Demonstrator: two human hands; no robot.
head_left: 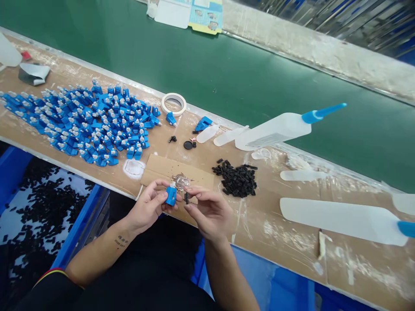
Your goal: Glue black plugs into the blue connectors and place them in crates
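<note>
Between the fingers of my left hand [149, 205] is a small blue plastic part [171, 196] with a white tip on top. My right hand [209, 210] pinches a small black piece [186, 198] just to the right of it, and the two pieces are apart. Behind my fingers, a clear round dish [181, 182] rests on a flat cardboard piece [160, 169] with brown smears. To the right lies a heap of black pieces [239, 178]. Many blue parts [97, 121] with white tips crowd the bench on the left.
White bottles [272, 131] with blue nozzles lie on the bench [259, 224] to the right. A tape roll [173, 104] sits near the green conveyor belt [207, 73]. Lower left, a blue bin [76, 226] holds scattered black pieces. An opened box [205, 17] is at the far edge.
</note>
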